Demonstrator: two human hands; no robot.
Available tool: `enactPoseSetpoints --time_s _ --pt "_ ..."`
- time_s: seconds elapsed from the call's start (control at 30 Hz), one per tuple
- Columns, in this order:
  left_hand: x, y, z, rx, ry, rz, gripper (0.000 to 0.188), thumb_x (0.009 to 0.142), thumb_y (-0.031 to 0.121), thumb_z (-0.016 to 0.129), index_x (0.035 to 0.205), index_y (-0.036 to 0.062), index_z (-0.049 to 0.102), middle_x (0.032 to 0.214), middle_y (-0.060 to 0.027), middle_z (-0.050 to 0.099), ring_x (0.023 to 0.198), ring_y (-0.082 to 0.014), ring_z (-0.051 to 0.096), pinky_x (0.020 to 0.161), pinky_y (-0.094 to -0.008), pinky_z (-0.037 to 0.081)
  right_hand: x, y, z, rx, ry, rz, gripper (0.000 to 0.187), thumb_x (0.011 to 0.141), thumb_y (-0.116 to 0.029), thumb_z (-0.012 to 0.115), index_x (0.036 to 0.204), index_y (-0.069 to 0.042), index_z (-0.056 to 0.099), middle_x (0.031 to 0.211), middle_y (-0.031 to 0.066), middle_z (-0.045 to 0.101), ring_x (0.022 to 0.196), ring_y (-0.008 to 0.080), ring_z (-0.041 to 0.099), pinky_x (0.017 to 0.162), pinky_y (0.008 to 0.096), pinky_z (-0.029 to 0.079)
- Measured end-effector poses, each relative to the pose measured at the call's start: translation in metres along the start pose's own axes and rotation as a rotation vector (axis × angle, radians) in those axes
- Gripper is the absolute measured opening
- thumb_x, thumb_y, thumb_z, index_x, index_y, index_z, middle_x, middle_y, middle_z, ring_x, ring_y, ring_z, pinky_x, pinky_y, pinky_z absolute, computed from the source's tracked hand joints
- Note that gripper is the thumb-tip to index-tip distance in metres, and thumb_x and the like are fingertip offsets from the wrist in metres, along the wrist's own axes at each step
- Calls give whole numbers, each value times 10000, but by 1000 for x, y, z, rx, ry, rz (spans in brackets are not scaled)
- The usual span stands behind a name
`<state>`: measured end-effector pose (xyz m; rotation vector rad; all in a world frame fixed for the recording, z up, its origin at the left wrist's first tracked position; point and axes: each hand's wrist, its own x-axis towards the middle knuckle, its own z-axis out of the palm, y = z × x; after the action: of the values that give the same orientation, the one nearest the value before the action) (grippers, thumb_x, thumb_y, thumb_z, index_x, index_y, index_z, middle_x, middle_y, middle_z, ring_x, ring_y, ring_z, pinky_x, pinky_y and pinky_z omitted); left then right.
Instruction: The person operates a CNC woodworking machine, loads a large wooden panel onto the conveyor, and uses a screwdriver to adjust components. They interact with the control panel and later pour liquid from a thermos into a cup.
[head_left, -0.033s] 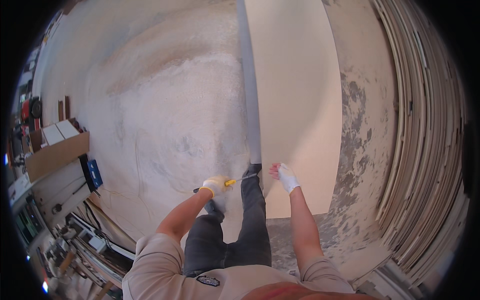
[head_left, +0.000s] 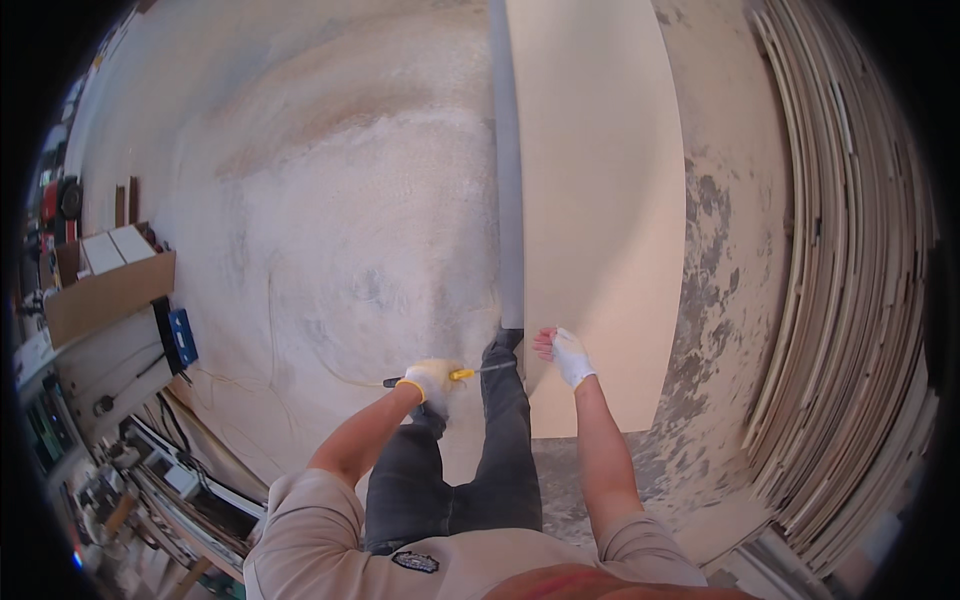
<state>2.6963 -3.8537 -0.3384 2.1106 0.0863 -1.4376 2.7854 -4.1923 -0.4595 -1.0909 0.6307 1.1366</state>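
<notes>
My left hand, in a white glove with a yellow cuff, is closed around an air blow gun with a yellow body. Its thin metal nozzle points right across my leg, toward the near left edge of a large pale panel. From the black rear end a pale hose curves away over the floor. Over the panel's near left part, my right hand has bare fingertips showing from its white glove. Those fingers are loosely bent, with nothing visible in them. Along the panel's left side runs a grey strip.
Long boards lie stacked along the right. To the left stand an open cardboard box, a blue item and a cluttered bench. Cords or hoses trail over the dusty floor.
The blow gun's nozzle has shifted slightly right and lies more level. My right hand has moved a little left, its fingers somewhat more bent. The view has shifted slightly.
</notes>
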Motion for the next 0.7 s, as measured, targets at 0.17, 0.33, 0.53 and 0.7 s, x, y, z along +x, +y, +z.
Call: enactPoseSetpoints --time_s 0.17,0.33,0.53,0.7 --pt "-93 -11 30 55 20 -18 532 901 619 652 1231 215 756 1136 -151 757 1056 -385 704 916 -477 551 -37 -3 59 -74 -46 126 341 1044 -313 621 1248 -39 627 1182 141 708 1117 305 692 940 464 567" --pt "-197 -66 46 -157 123 -63 570 869 692 637 1083 188 798 1058 -156 769 1013 -371 719 891 -473 562 -116 10 68 54 -49 285 179 1020 -273 624 1021 -99 668 1075 120 727 1019 287 703 858 452 587" --pt "-356 -139 57 -262 232 32 651 816 732 664 1027 132 804 1044 -188 766 1005 -390 718 882 -500 553 -188 -12 156 -170 196 363 210 1015 -254 626 849 -134 583 728 15 521 618 194 521 600 367 478" --pt "-416 -185 31 -355 348 -92 691 770 738 703 1025 104 808 1041 -220 762 996 -402 720 873 -486 560 -160 -23 284 -313 8 137 136 1043 -205 536 981 -91 576 759 43 555 690 214 543 662 373 501"
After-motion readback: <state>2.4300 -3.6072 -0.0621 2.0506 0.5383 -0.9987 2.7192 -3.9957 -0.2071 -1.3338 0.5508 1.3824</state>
